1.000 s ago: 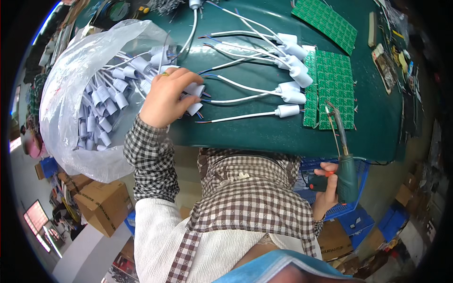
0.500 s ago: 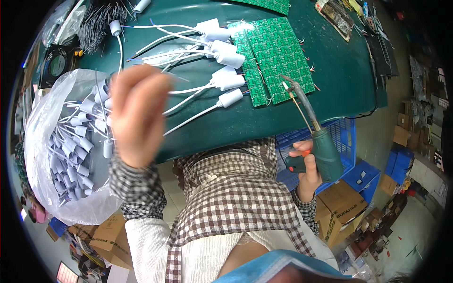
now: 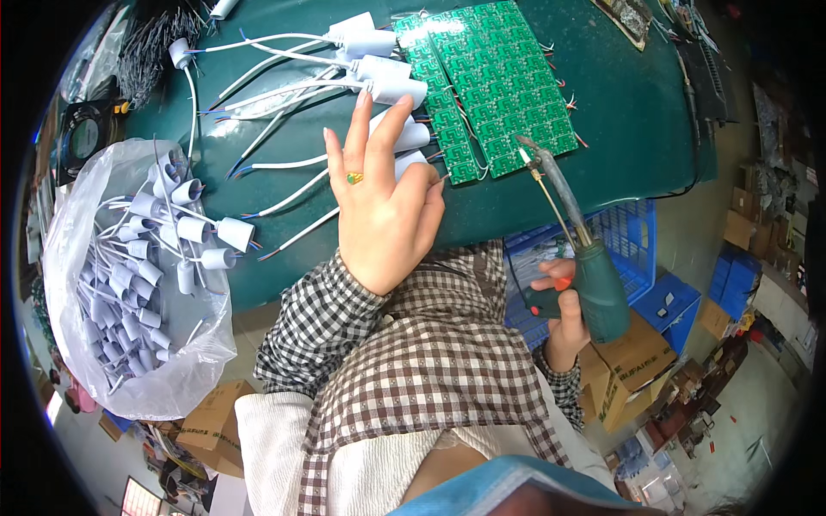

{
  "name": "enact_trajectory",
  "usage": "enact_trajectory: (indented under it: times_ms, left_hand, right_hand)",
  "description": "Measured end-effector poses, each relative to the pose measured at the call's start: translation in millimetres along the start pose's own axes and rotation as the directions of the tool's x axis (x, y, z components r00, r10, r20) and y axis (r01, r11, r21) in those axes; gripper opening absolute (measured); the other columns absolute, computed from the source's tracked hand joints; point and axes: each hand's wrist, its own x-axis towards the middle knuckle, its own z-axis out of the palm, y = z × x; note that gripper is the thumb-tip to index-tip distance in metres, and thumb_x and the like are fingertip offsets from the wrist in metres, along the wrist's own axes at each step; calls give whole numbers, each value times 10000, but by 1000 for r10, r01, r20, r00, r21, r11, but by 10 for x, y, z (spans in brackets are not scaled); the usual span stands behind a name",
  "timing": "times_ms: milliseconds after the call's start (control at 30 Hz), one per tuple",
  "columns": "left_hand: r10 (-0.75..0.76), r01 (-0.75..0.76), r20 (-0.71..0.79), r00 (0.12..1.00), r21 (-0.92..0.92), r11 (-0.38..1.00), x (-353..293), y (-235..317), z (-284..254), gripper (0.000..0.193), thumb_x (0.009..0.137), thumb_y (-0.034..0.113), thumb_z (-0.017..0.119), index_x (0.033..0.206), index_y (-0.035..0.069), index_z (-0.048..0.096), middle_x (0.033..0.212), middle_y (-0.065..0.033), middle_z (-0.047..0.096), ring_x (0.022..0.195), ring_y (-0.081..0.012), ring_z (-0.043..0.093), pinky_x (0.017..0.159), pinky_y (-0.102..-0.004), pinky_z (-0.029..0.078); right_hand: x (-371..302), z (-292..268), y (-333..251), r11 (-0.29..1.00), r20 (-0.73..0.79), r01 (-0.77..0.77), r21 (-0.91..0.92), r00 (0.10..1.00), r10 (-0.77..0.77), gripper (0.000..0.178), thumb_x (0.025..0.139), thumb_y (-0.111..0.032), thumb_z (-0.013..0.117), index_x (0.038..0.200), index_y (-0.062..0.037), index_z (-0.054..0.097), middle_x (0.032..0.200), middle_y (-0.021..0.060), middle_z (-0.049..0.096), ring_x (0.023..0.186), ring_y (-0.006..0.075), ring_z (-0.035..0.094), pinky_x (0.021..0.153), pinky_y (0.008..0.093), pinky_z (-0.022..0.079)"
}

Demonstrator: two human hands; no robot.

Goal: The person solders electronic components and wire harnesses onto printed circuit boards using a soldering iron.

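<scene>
My left hand [image 3: 383,215], with a ring on one finger, is over the lowest white lamp holders. Its thumb and bent forefinger meet beside the lowest lamp holder [image 3: 408,162]; whatever is between them is hidden. The other fingers stretch out, with tips at a holder [image 3: 398,92] higher up. Green circuit boards [image 3: 490,82] lie to the right of the holders, in a wide panel and a narrow strip. My right hand [image 3: 564,314] is closed round a dark green soldering gun [image 3: 600,292]. The gun's bent tip and thin feed tube are at the panel's lower edge.
A clear plastic bag [image 3: 202,344] full of white lamp holders with cables [image 3: 129,284] is at the left. Behind it are a black fan [image 3: 86,133] and a bundle of grey wires [image 3: 155,56]. A blue crate [image 3: 635,249] stands below the table's right front edge.
My left hand has swung right, from near the bag to the lamp holders beside the boards. Several holders now stick out of the bag's right side. My right hand keeps hold of the gun.
</scene>
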Motion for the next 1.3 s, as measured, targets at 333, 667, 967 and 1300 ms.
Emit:
enact_trajectory:
  times_ms: [333,667,967,1300]
  left_hand:
    - [-35,36,57,998,-17,999,90,11,24,88,778,99,724,776,77,639,1559,-121,404,1520,-453,191,1136,-745,148]
    - [-41,40,88,995,9,999,126,27,13,75,770,89,725,770,68,653,1554,-114,411,1524,-446,181,1121,-755,168]
    - [-45,44,96,994,18,999,130,40,4,73,765,84,722,770,63,652,1554,-111,411,1523,-445,186,1124,-743,184]
    - [-44,42,98,994,22,999,134,36,-1,65,768,77,718,778,60,655,1554,-113,411,1522,-448,188,1128,-738,183]
  right_hand:
    - [-123,12,-41,993,39,-102,-55,994,105,423,975,-280,625,1185,86,603,1116,204,656,968,268,675,828,400,567]
    - [-229,-120,109,973,100,-55,-224,992,79,610,777,-152,863,1268,86,590,944,132,741,903,235,730,838,376,601]
    - [-291,-184,172,825,180,35,-564,980,82,674,742,-257,888,1270,66,619,934,79,757,834,212,730,794,334,574]
    - [-266,-120,201,888,152,7,-459,986,71,674,741,-259,897,1262,67,620,898,77,752,797,194,727,782,321,569]
